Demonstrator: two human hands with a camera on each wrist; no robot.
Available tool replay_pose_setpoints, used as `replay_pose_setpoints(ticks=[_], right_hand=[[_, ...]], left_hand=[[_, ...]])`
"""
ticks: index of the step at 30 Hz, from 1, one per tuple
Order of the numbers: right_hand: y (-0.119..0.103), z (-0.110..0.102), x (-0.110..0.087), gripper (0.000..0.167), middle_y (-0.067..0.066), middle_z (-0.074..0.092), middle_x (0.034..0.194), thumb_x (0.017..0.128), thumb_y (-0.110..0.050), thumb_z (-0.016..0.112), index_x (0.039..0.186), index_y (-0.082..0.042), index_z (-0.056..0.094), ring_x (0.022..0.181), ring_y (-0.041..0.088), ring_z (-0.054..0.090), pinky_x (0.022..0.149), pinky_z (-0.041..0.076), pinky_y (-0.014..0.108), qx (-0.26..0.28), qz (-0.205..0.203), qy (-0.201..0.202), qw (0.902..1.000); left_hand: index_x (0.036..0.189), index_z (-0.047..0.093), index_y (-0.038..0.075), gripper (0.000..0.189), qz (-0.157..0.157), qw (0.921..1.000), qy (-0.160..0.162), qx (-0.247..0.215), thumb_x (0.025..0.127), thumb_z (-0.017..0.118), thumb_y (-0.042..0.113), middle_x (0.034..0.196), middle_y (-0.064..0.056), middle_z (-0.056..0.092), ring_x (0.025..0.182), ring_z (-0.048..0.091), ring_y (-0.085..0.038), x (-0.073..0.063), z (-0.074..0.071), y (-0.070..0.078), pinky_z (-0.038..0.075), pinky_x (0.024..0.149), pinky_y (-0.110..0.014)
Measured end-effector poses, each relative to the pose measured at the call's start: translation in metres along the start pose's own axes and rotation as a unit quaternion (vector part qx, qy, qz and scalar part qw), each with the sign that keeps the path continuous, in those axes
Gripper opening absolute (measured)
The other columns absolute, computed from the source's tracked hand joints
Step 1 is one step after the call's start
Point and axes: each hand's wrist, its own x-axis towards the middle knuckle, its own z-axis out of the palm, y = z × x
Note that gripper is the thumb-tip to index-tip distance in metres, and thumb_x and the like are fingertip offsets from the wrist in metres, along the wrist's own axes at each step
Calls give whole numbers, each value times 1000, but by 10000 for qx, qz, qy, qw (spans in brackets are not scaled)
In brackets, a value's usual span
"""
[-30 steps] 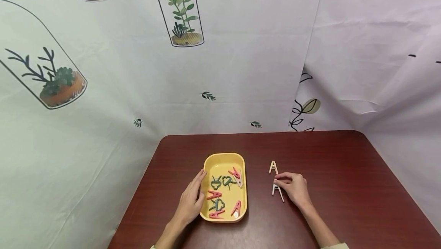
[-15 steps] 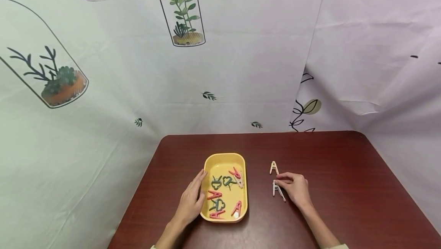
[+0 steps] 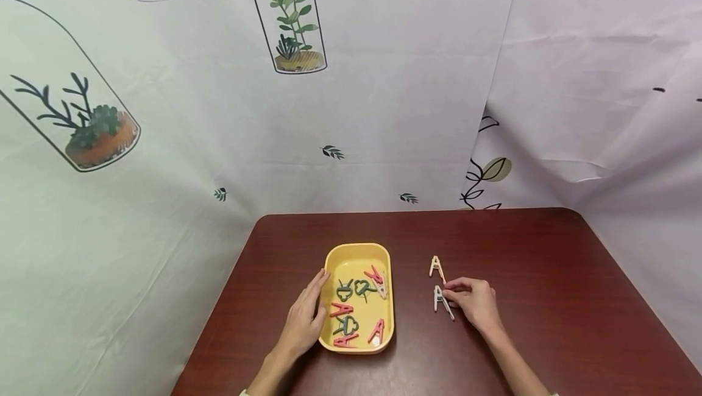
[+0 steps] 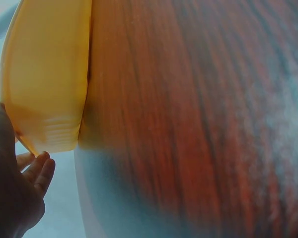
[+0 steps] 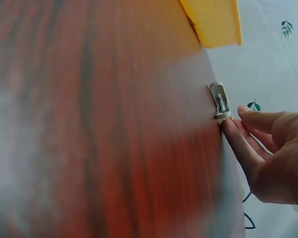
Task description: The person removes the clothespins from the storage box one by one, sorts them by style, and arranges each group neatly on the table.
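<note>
On the table's right half, a cream clothespin (image 3: 436, 266) and a white clothespin (image 3: 443, 302) lie one behind the other, legs spread toward the near edge. My right hand (image 3: 476, 303) is just right of them, its fingertips beside the white one. The right wrist view shows a fingertip at the end of a pale clothespin (image 5: 219, 100), with thumb and finger apart. My left hand (image 3: 301, 321) rests with extended fingers along the left side of a yellow tray (image 3: 356, 253). In the left wrist view, fingers (image 4: 45, 173) are by the tray's corner.
Inside the tray are several pink clothespins (image 3: 342, 310), a whitish clothespin (image 3: 382, 287) and green shaped clips (image 3: 344, 290). The reddish-brown table (image 3: 504, 237) reaches back to a white cloth backdrop (image 3: 395, 122) printed with plants.
My right hand has eased slightly right and down, its fingers withdrawing from the white clothespin. The clothespins shifted very slightly right at first. The left hand and tray stay in place.
</note>
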Motion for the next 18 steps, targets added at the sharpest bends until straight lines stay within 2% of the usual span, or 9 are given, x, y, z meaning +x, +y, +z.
replay_pose_setpoints(ticks=[9, 18], right_hand=[[-1, -5, -8, 11, 16, 79, 86, 84, 2, 85, 94, 4, 80, 72, 22, 78, 61, 62, 29, 240, 318, -159, 9991], [1, -7, -13, 9, 14, 79, 83, 84, 4, 84, 92, 4, 80, 66, 20, 76, 60, 61, 29, 188, 452, -175, 9986]], left_hand=[[154, 55, 2, 67, -45, 10000, -34, -7, 88, 67, -5, 159, -16, 51, 139, 56, -32, 0, 0, 0, 50, 103, -56], [153, 55, 2, 67, -20, 10000, -8, 30, 88, 68, -5, 159, -18, 52, 139, 56, -33, 0, 0, 0, 50, 104, -56]])
